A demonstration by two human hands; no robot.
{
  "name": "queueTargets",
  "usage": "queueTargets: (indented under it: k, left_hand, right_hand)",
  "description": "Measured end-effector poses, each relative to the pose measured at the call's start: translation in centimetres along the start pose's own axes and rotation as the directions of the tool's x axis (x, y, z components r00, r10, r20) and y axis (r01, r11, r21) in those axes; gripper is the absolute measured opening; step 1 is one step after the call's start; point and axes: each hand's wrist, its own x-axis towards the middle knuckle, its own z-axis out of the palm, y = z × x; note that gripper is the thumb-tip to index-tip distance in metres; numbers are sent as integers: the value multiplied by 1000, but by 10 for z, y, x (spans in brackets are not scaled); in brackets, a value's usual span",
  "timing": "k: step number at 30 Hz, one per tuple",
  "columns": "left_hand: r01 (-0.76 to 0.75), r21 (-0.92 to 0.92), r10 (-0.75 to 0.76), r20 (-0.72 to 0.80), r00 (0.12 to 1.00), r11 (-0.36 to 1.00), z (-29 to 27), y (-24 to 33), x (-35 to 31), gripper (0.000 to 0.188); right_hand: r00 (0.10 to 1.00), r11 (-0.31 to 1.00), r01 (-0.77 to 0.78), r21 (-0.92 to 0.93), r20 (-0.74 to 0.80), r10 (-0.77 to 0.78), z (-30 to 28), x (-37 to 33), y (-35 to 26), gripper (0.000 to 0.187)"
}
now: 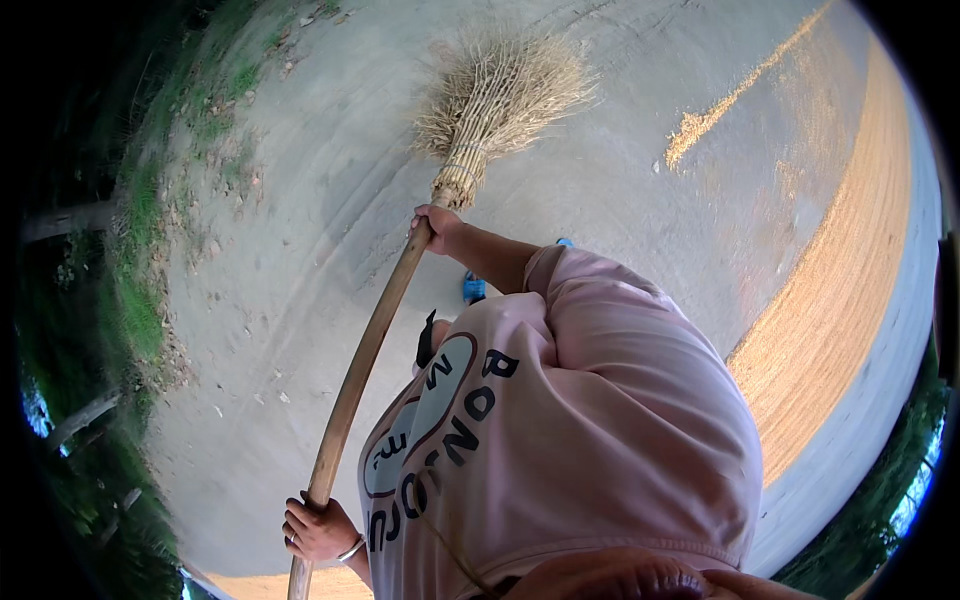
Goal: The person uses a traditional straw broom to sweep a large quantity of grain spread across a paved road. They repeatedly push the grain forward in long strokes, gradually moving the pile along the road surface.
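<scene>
A broom with a bundled-twig head [500, 95] and a long wooden handle [358, 375] slants across the view, its head far out over the ground. My right hand [438, 228] is closed around the handle just below the bound neck of the twigs. Lower on the same handle, close to my left side, my left hand [318, 530] wraps round the wood; a bracelet shows at that wrist. The bristles fan out forward above the grey pavement [340, 130]. Whether their tips touch it, I cannot tell.
A narrow line of golden grain [720, 112] lies ahead to the right. Beyond it a broad band of spread grain [835, 290] curves along the right side. Grass [140, 290] and scattered debris border the pavement on the left. A blue shoe [474, 288] shows beneath me.
</scene>
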Motion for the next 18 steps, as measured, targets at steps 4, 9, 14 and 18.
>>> queueTargets:
  k: [4, 9, 14, 18]
  left_hand:
    - [-268, -69, 240, -272, 932, 961, -241, 194, 80, 21]
    - [-404, -252, 323, -308, 895, 879, -710, 589, -108, 19]
    - [-573, -186, 418, -514, 749, 798, -718, 529, -189, 19]
    - [-660, -259, 400, -623, 671, 705, -443, 230, -345, 17]
  right_hand:
    - [981, 937, 108, 333, 118, -155, -165, -137, -291, 10]
    - [947, 867, 311, 389, -47, -318, -641, -433, -758, 10]
    - [894, 665, 355, 657, -31, -447, -737, -500, -638, 10]
    - [831, 586, 493, 644, -150, -535, -739, -522, -180, 11]
